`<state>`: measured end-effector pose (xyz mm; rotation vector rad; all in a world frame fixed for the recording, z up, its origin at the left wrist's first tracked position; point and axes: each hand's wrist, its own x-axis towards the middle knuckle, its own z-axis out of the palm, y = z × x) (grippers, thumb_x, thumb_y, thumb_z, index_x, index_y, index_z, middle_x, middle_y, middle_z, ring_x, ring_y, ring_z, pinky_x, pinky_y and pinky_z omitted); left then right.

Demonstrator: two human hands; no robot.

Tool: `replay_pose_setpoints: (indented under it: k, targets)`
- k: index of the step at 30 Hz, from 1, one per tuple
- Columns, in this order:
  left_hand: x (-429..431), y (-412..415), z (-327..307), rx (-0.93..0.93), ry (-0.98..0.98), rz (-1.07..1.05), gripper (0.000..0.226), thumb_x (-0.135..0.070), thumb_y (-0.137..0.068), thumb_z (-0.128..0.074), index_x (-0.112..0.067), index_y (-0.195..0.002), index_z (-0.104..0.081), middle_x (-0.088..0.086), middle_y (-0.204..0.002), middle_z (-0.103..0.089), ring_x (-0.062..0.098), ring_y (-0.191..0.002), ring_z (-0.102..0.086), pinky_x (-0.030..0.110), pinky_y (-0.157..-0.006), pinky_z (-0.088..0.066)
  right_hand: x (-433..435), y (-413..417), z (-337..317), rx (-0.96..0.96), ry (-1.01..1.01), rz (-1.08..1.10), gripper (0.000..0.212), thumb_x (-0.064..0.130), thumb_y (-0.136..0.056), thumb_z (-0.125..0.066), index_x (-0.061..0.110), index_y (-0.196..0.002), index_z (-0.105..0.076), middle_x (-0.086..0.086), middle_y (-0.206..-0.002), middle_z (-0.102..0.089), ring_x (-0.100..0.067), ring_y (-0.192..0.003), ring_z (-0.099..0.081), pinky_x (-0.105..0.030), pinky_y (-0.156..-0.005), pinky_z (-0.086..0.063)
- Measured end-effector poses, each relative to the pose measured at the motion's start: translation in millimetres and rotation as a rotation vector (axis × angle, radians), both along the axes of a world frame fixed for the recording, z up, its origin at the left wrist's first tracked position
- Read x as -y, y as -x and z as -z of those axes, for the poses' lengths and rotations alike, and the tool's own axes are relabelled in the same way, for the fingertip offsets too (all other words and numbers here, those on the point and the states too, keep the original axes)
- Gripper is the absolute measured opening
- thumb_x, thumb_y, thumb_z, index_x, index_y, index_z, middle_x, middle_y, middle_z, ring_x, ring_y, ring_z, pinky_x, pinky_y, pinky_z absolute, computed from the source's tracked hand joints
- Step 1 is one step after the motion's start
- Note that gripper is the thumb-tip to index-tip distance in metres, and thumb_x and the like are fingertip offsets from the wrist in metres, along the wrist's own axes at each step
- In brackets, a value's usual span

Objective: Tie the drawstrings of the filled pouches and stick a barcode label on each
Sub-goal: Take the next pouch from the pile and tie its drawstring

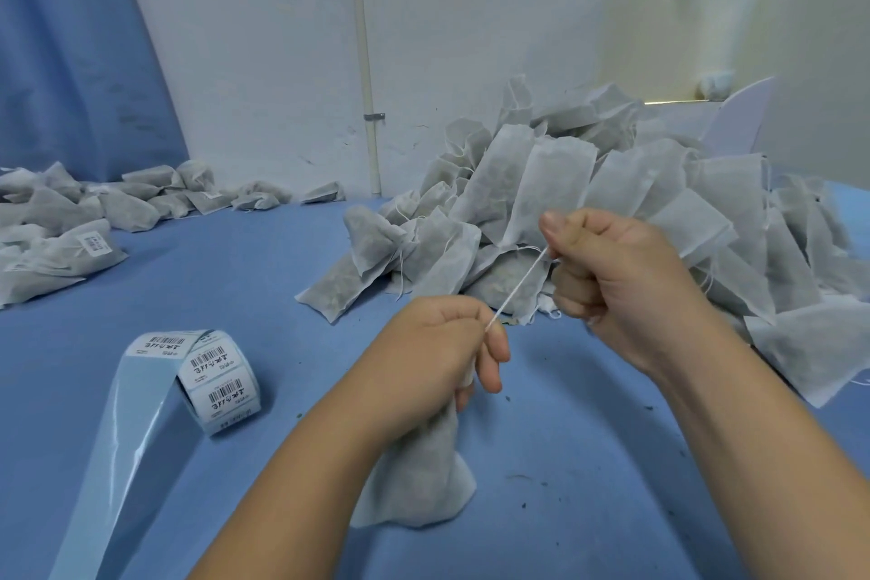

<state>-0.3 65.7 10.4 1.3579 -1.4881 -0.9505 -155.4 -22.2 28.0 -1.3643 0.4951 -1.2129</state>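
Left hand (442,344) is gripping the gathered neck of one filled grey mesh pouch (419,476) just above the blue worktop (588,462), and right hand (612,278) is fisting around its thin white drawstring (518,285), holding it taut between the two. One roll of white barcode labels (216,372) is sitting left of the hands, its bare blue backing strip (117,462) running off the bottom edge. A big heap of grey pouches (612,184) is crowding right behind the right hand, a flatter heap (61,226) is lying far left with two labels showing; neither heap is countable, and the knot is hiding inside the fingers.
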Motion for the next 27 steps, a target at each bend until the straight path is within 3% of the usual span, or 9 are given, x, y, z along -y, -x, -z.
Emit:
replay_pose_setpoints:
  k: [3,5,7,9,14,19,22,27]
  targets:
    - [1,-3,-3,-0.034,0.068,-0.059,0.040,0.001,-0.073,-0.044,-0.020,-0.043,-0.058,0.002,-0.064,-0.072,0.009,-0.062,-0.067,0.014,-0.062,-0.050,1,4,3,-0.131,0.075,0.050,0.027,0.031,-0.076,-0.074,0.020,-0.056,-0.059,0.006,-0.043,-0.027,-0.010,-0.039,-0.019,-0.019,-0.040,-0.022]
    - [1,-4,-6,-0.086,0.091,-0.058,0.048,0.009,-0.075,-0.041,-0.020,-0.041,-0.058,0.003,-0.059,-0.069,0.014,-0.057,-0.066,0.017,-0.059,-0.051,2,4,6,-0.188,0.125,0.051,0.023,0.035,-0.077,-0.069,0.022,-0.059,-0.063,0.006,-0.043,-0.031,-0.010,-0.040,-0.022,-0.019,-0.041,-0.025]
    - [-2,-5,-9,-0.196,0.063,-0.022,0.032,-0.002,-0.067,-0.043,-0.019,-0.043,-0.058,0.006,-0.054,-0.059,0.017,-0.040,-0.049,0.022,-0.047,-0.042,2,4,8,-0.204,0.156,0.026,0.019,0.033,-0.079,-0.066,0.023,-0.063,-0.066,0.007,-0.043,-0.033,-0.010,-0.041,-0.024,-0.019,-0.042,-0.026]
    - [-5,-7,-13,-0.266,0.005,0.048,0.021,-0.013,-0.063,-0.045,-0.017,-0.051,-0.061,0.005,-0.052,-0.051,0.013,-0.037,-0.033,0.020,-0.042,-0.031,3,4,9,-0.219,0.173,0.030,0.018,0.036,-0.079,-0.066,0.024,-0.065,-0.066,0.008,-0.044,-0.034,-0.010,-0.042,-0.024,-0.020,-0.044,-0.026]
    - [-6,-6,-9,-0.151,-0.128,0.124,0.038,-0.034,-0.094,-0.057,-0.022,-0.060,-0.070,-0.004,-0.046,-0.039,0.010,-0.038,-0.027,0.019,-0.041,-0.026,-1,2,10,-0.246,0.235,0.137,0.025,0.051,-0.070,-0.068,0.027,-0.066,-0.066,0.007,-0.046,-0.037,-0.013,-0.044,-0.027,-0.024,-0.046,-0.027]
    - [-2,-5,-6,-0.372,0.003,0.168,0.030,-0.037,-0.089,-0.058,-0.020,-0.071,-0.075,-0.004,-0.050,-0.044,0.008,-0.037,-0.028,0.019,-0.041,-0.029,-6,0,11,-0.280,0.225,0.237,0.022,0.036,-0.085,-0.070,0.030,-0.064,-0.067,0.012,-0.046,-0.039,-0.008,-0.043,-0.029,-0.019,-0.044,-0.028]
    - [3,-4,-3,-0.541,0.109,0.141,0.027,-0.027,-0.096,-0.054,-0.015,-0.091,-0.078,-0.003,-0.055,-0.046,0.008,-0.040,-0.032,0.019,-0.042,-0.031,-10,-5,15,-0.358,0.238,0.248,0.022,0.025,-0.090,-0.066,0.021,-0.068,-0.068,0.003,-0.052,-0.036,-0.007,-0.045,-0.030,-0.017,-0.045,-0.029]
    - [6,-9,0,-0.580,0.219,-0.048,0.022,-0.019,-0.092,-0.058,-0.023,-0.100,-0.078,-0.002,-0.060,-0.050,0.011,-0.043,-0.038,0.021,-0.046,-0.037,-18,-9,18,-0.519,0.413,0.250,0.017,0.019,-0.092,-0.064,0.020,-0.076,-0.067,0.007,-0.054,-0.040,-0.004,-0.049,-0.035,-0.013,-0.048,-0.031]
